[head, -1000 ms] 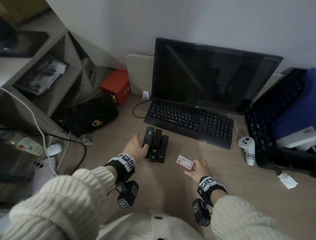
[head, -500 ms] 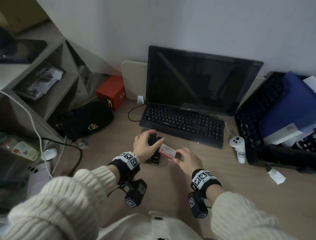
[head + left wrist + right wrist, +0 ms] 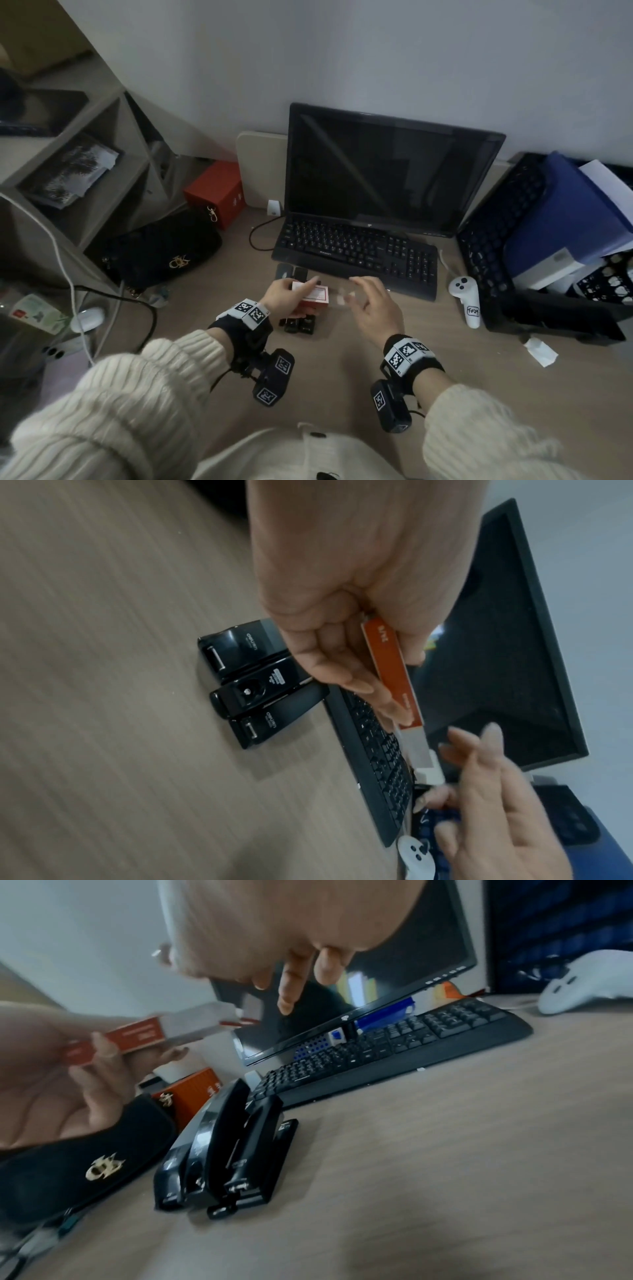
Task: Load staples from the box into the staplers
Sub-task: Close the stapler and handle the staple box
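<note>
Gripping the staple box (image 3: 313, 297) above the staplers (image 3: 297, 323), the left hand (image 3: 284, 298) is steadying it while the right hand (image 3: 371, 308), loosely spread and empty, is nearing its opened right end.

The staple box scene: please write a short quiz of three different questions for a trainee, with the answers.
1. True or false: the left hand grips the staple box.
2. How many black staplers lie side by side on the desk?
A) two B) three C) four
3. Fill in: the inner tray sticks out of the box toward the ____ hand.

Key
1. True; it holds the red sleeve above the staplers.
2. B.
3. Right; its fingers are spread near the tray's end, and blur hides whether they touch it.
</note>
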